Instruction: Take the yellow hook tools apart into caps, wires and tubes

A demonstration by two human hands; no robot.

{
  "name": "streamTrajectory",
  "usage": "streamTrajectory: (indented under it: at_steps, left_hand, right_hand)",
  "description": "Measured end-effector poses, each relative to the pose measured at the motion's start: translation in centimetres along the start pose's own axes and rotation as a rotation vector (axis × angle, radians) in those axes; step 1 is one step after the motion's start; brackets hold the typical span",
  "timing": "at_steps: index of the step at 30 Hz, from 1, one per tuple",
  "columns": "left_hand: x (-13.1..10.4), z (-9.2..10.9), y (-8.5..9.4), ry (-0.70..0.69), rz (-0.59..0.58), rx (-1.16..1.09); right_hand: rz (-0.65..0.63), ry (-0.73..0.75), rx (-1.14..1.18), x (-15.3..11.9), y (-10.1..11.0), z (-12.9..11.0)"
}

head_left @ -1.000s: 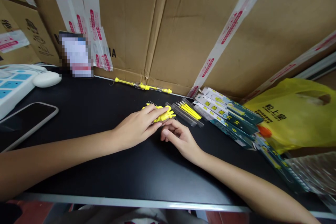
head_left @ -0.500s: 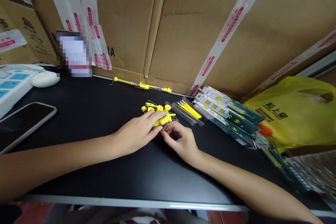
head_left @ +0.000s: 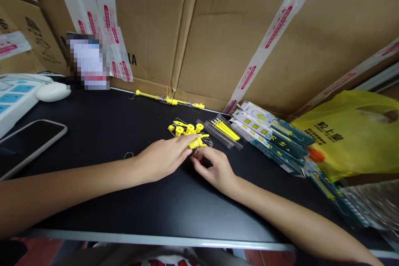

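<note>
My left hand (head_left: 165,156) is closed around a spring scale whose tube lies hidden under the palm. The scale's yellow end piece (head_left: 195,143) sticks out past my thumb, and a metal hook (head_left: 128,154) shows beside the forearm. My right hand (head_left: 213,166) meets it from the right, thumb and forefinger pinching a small wire loop (head_left: 195,152) at the yellow end. Just beyond the fingers is a pile of small yellow plastic parts (head_left: 179,130). Metal springs (head_left: 208,141) lie among them. An assembled spring scale (head_left: 170,101) rests along the table's back.
Yellow rods (head_left: 227,129) and clear tubes (head_left: 218,136) lie right of the pile. Further right are printed spring-scale boxes (head_left: 271,133) and a yellow plastic bag (head_left: 352,133). A phone (head_left: 31,145) and a power strip (head_left: 18,99) occupy the left. Cardboard boxes (head_left: 149,29) stand behind.
The left hand and the scale have rolled or shifted slightly, so the hook by the left forearm now shows more. More of the yellow pile is uncovered. Both hands stay close together.
</note>
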State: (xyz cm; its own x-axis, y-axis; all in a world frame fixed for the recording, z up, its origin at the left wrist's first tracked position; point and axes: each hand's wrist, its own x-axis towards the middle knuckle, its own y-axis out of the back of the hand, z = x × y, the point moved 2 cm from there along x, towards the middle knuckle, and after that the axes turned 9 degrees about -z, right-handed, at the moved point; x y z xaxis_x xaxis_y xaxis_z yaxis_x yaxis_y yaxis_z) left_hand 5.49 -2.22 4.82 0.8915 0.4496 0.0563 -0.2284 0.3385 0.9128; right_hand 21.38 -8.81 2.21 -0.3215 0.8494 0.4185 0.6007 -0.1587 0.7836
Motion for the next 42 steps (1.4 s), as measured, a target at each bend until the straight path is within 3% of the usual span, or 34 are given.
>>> streamTrajectory:
  at_steps: [11, 20, 28, 35, 42]
  left_hand:
    - [0.3, -0.5, -0.3, -0.015, -0.071, 0.002]
    - [0.4, -1.2, 0.0, -0.091, -0.003, -0.135]
    - [0.3, -0.8, 1.3, -0.11, -0.005, -0.43]
    - [0.2, -0.3, 0.9, -0.166, -0.1, -0.513]
    - [0.2, -0.1, 1.0, -0.17, -0.11, -0.452]
  right_hand:
    - [-0.081, 0.039, -0.04, 0.1, -0.5, 0.3]
    - [-0.073, 0.062, -0.036, 0.0, 0.0, 0.1]
    - [0.022, -0.157, 0.35, 0.1, 0.4, 0.2]
    - [-0.015, -0.149, 0.548, 0.3, 0.1, -0.1]
    - [-0.029, -0.142, 0.624, 0.0, -0.4, -0.4]
